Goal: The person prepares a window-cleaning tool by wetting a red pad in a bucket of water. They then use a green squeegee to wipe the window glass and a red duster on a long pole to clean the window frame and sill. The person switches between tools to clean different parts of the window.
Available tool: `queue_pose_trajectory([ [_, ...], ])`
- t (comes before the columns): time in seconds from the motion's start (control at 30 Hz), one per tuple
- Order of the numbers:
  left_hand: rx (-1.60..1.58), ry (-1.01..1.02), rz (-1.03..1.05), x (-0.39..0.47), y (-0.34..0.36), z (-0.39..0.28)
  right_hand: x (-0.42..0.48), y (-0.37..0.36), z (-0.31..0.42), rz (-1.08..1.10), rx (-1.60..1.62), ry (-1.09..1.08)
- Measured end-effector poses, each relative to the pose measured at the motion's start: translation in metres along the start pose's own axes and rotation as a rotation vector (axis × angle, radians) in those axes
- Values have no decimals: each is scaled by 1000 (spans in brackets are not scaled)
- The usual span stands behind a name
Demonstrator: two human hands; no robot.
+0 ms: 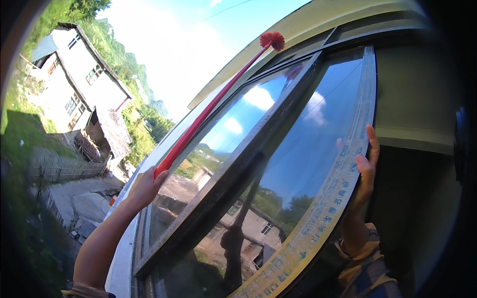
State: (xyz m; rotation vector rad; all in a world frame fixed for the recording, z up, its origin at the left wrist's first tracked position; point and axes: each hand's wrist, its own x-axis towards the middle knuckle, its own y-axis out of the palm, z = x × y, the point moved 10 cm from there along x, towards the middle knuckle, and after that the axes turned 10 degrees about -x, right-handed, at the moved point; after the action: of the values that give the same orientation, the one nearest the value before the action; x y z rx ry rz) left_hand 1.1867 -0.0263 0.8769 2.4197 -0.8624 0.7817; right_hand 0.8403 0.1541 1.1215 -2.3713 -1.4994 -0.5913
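Observation:
Gripped in my left hand (147,186) is the lower end of a long red handle (201,121), held outside the window. At its far end, a round red bristle brush head (273,41) is up near the top of the window frame. My right hand (367,169) rests against the edge of a sliding window sash (363,97), thumb and fingers apart. Protective film with printed writing covers that sash's edge. The dark glass pane (298,149) reflects sky, a house and an arm with the handle.
A dark frame bar (231,160) divides the panes. Above runs a pale yellow eave (238,70). Outside and below are a white-walled house (89,78), a slatted fence (67,165) and a paved yard (89,201). The room's interior (413,193) at right is dark.

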Motion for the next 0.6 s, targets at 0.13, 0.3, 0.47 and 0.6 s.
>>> queue_pose_trajectory([
  [0.13, 137, 50, 13, 61, 23, -28, -3, -2, -10, -15, 111, 67],
  [0.3, 223, -20, -3, 72, 3, -39, -8, 19, -36, -15, 519, 626],
  [0.47, 466, -75, -12, -5, -57, -15, -14, 15, -42, -24, 520, 744],
  [0.6, 536, -201, -30, -120, -142, 26, -10, 8, -46, 12, 331, 519],
])
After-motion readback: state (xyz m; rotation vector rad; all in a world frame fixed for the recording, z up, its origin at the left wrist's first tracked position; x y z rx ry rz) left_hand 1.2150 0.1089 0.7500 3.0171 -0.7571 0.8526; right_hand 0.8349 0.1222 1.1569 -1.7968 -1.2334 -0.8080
